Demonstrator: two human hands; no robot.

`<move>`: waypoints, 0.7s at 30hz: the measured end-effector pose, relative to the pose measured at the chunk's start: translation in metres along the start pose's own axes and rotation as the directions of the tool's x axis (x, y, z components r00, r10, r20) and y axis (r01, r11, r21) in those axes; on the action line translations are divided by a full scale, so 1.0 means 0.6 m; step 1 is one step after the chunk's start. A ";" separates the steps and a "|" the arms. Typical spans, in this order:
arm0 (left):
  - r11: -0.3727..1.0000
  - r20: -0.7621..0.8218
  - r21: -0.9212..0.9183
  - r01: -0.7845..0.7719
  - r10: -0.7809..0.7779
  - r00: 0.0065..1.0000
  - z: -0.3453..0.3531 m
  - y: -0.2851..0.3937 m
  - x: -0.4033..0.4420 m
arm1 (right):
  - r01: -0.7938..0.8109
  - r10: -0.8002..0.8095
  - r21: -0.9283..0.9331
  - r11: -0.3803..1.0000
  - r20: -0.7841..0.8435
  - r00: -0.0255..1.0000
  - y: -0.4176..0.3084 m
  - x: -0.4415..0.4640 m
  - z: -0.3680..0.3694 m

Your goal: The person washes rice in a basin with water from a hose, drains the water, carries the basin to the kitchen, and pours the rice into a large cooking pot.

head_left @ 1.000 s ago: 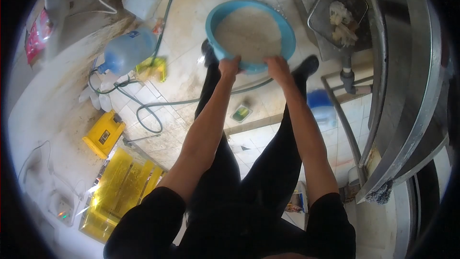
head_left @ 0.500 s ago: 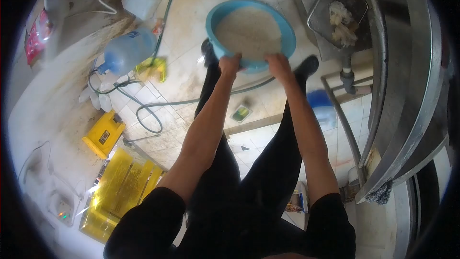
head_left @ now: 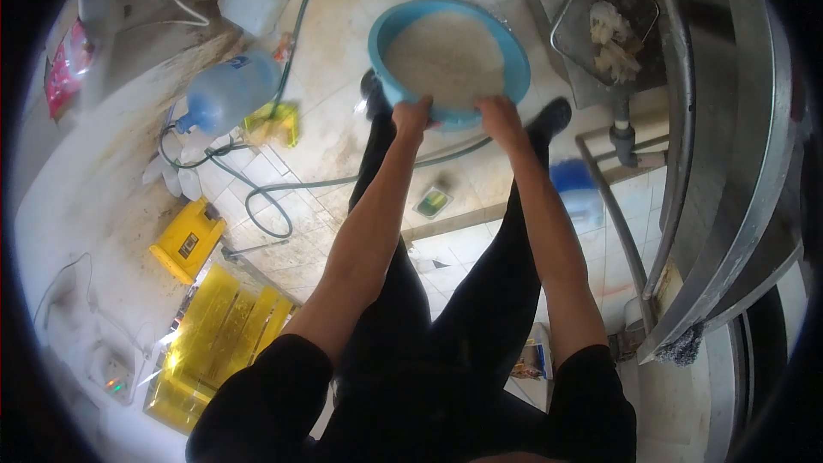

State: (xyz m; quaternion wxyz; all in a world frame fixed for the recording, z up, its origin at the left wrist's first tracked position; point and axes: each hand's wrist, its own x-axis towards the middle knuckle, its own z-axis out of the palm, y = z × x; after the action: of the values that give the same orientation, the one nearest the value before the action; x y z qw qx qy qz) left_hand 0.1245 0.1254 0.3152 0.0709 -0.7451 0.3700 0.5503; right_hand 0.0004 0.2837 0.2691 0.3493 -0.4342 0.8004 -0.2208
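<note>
Fingers (head_left: 424, 107) of left hand (head_left: 409, 115) and right hand (head_left: 501, 115) curled closed on near rim of blue basin (head_left: 517, 69), between feet (head_left: 555, 115). Probably heavy with pale contents (head_left: 444, 56), slippery if wet; best gripped by opposite rims. Beneath, stained tiled floor (head_left: 347, 21); leftward, green hose (head_left: 299, 27), water jug (head_left: 233, 86); rightward, metal rail (head_left: 683, 51).

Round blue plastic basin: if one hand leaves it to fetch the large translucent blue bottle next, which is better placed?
Probably the left hand: it grips the basin on the side nearer the bottle; the right hand is farther off.
</note>
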 end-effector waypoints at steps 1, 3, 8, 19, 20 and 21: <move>1.000 0.016 -0.020 -0.004 0.005 1.000 -0.001 0.001 -0.002 | 0.022 -0.022 -0.006 1.000 0.005 1.000 0.002 0.001 0.000; 0.999 0.031 -0.039 -0.008 0.010 0.999 -0.001 0.000 -0.001 | 0.045 -0.044 -0.012 0.999 0.010 0.999 0.002 0.001 -0.001; 0.999 0.035 -0.012 -0.047 0.048 0.998 -0.001 -0.012 0.012 | 0.030 -0.030 -0.001 1.000 0.012 0.999 -0.002 0.005 -0.006; 0.999 0.020 -0.002 -0.033 0.033 0.999 -0.001 0.001 0.000 | 0.001 -0.002 0.022 1.000 0.043 0.999 0.000 0.004 -0.001; 1.000 0.006 0.006 -0.025 0.025 1.000 -0.001 0.003 -0.003 | -0.012 0.011 0.017 1.000 0.054 0.998 -0.001 0.003 -0.001; 1.000 0.005 0.006 -0.025 0.025 1.000 -0.001 0.002 -0.001 | -0.012 0.011 0.017 1.000 0.054 0.998 0.001 0.002 0.002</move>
State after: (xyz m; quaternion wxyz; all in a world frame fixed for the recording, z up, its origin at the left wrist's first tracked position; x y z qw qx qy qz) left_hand 0.1243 0.1245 0.3164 0.0673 -0.7388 0.3805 0.5521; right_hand 0.0005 0.2829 0.2674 0.3759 -0.4325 0.7912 -0.2137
